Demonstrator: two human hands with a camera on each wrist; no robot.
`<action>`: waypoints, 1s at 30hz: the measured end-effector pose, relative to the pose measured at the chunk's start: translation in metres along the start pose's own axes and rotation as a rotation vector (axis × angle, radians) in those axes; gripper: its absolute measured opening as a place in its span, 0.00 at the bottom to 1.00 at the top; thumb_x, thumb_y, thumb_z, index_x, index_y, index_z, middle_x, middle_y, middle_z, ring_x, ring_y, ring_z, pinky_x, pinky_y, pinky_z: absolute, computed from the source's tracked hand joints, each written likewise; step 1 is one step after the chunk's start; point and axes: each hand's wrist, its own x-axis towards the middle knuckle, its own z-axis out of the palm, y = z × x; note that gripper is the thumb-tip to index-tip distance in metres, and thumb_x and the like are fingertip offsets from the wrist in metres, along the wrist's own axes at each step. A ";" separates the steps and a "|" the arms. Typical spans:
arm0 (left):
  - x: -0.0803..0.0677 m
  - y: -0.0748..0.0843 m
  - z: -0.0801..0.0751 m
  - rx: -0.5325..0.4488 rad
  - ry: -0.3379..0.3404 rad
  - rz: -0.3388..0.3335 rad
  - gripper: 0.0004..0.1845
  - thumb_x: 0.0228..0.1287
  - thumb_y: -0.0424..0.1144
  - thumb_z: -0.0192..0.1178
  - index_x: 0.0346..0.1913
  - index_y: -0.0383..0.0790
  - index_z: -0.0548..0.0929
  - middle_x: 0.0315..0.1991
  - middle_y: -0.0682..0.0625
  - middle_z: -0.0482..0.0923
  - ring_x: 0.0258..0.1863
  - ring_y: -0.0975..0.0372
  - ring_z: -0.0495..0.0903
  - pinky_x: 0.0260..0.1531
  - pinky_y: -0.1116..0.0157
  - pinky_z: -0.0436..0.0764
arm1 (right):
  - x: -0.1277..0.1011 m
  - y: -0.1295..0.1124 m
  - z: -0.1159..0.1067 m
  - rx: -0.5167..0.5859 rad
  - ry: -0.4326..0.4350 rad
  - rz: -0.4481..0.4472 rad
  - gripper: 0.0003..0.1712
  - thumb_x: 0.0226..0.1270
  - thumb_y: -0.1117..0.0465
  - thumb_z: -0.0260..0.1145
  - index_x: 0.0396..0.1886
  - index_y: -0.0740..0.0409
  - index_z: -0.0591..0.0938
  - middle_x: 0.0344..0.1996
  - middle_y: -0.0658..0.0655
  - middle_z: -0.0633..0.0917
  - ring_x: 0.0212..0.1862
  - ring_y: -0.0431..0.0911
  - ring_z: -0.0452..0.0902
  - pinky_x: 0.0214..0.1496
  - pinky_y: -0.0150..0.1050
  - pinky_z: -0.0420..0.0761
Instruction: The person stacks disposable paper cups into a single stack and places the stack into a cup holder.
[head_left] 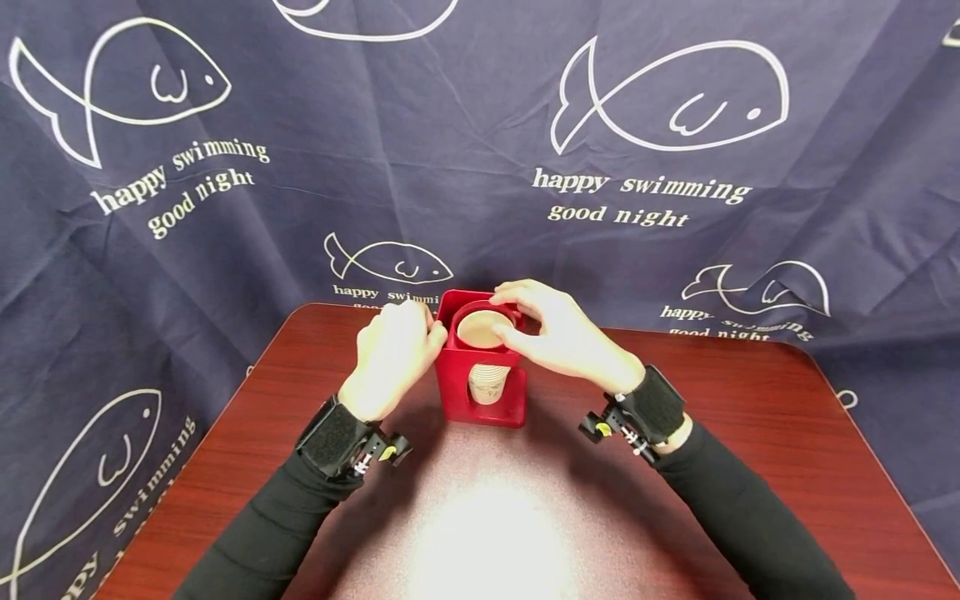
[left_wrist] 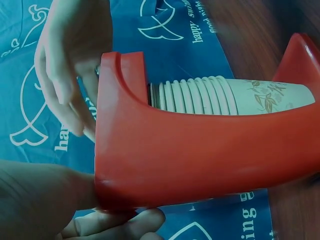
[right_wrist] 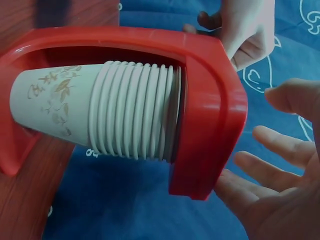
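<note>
A red cup holder (head_left: 454, 385) stands upright at the far middle of the table, with a stack of white paper cups (head_left: 488, 383) showing through its front opening. My left hand (head_left: 390, 354) grips the holder's upper left side, thumb and fingers curled round its top corner (left_wrist: 107, 192). My right hand (head_left: 562, 333) arcs over the holder's top ring, fingers spread around the top cup's mouth (head_left: 480, 331). In the right wrist view those fingers (right_wrist: 280, 150) are loosely extended just off the holder's top face (right_wrist: 215, 105). The nested cup rims (right_wrist: 135, 117) carry a leaf print (left_wrist: 267, 97).
The holder stands on a reddish-brown wooden table (head_left: 675, 467) with rounded far corners. A dark blue cloth with white fish and lettering (head_left: 645, 200) hangs behind and drapes past the table edges. Glare lights the near middle of the table (head_left: 487, 533).
</note>
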 end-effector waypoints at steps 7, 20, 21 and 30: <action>-0.002 -0.008 0.006 -0.080 -0.047 -0.023 0.15 0.66 0.46 0.55 0.22 0.48 0.80 0.17 0.52 0.78 0.22 0.56 0.79 0.20 0.56 0.78 | -0.031 -0.005 -0.005 -0.110 0.050 -0.069 0.24 0.63 0.59 0.75 0.59 0.56 0.83 0.58 0.56 0.84 0.63 0.47 0.78 0.69 0.46 0.76; -0.022 -0.030 0.014 -0.278 0.100 0.417 0.22 0.67 0.45 0.68 0.60 0.41 0.79 0.54 0.47 0.81 0.52 0.56 0.81 0.57 0.56 0.82 | -0.092 0.007 0.013 -0.119 0.193 0.007 0.37 0.56 0.65 0.78 0.67 0.59 0.77 0.62 0.56 0.82 0.62 0.51 0.79 0.68 0.36 0.77; -0.023 -0.032 0.015 -0.258 0.100 0.450 0.23 0.67 0.46 0.68 0.61 0.41 0.79 0.55 0.48 0.81 0.53 0.56 0.80 0.59 0.56 0.81 | -0.095 0.008 0.015 -0.110 0.205 0.007 0.37 0.55 0.66 0.78 0.67 0.59 0.77 0.63 0.57 0.82 0.63 0.51 0.79 0.68 0.34 0.76; -0.032 -0.039 0.018 -0.149 0.046 0.543 0.38 0.63 0.53 0.70 0.73 0.46 0.71 0.70 0.44 0.71 0.68 0.52 0.71 0.62 0.50 0.80 | -0.122 0.020 0.046 -0.172 0.086 0.097 0.40 0.58 0.56 0.78 0.71 0.56 0.74 0.71 0.59 0.76 0.71 0.54 0.73 0.71 0.52 0.75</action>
